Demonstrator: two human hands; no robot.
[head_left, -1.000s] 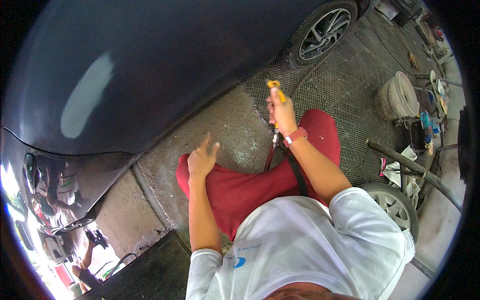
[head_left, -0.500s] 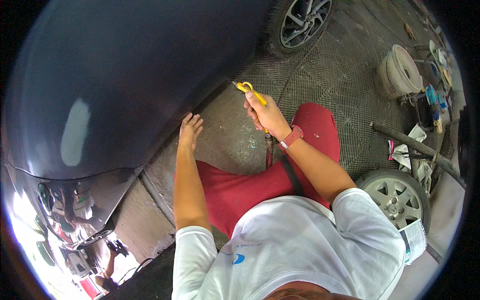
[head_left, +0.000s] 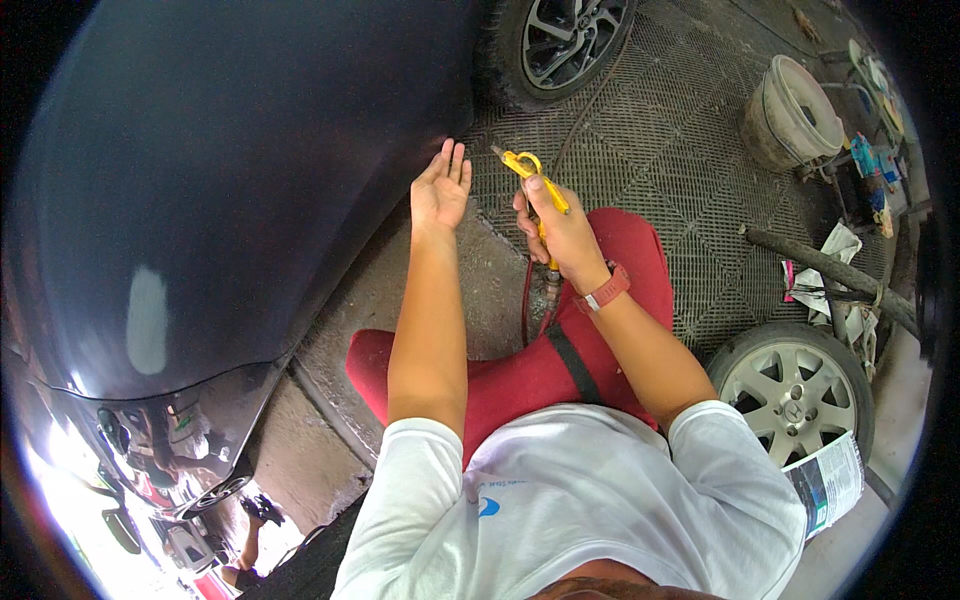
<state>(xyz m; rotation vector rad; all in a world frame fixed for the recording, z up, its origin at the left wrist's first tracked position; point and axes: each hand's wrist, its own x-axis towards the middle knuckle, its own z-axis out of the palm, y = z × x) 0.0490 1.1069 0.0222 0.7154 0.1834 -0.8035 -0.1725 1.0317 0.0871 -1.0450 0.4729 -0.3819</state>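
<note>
A yellow air blow gun (head_left: 515, 162) is in my right hand (head_left: 562, 228), my fingers wrapped round its handle and its nozzle pointing forward and left. A red hose (head_left: 527, 300) runs down from a metal fitting under the handle. My left hand (head_left: 440, 198) is open, palm up with fingers stretched, at the lower edge of a dark car body panel (head_left: 290, 150). Its fingertips are at the panel near the wheel; whether they touch cannot be told. A light grey patch (head_left: 147, 320) marks the panel farther left.
The car's wheel (head_left: 575, 45) stands ahead on a grid-patterned floor mat (head_left: 660, 130). To the right are a dirty white bucket (head_left: 795, 115), a long pole (head_left: 830, 270), crumpled paper and a loose wheel (head_left: 790, 400). Another person's arm (head_left: 250, 545) shows at lower left.
My left hand has moved forward along the panel's lower edge toward the wheel, its palm now turned up. The blow gun stays in my right hand. The whole view has shifted slightly.
</note>
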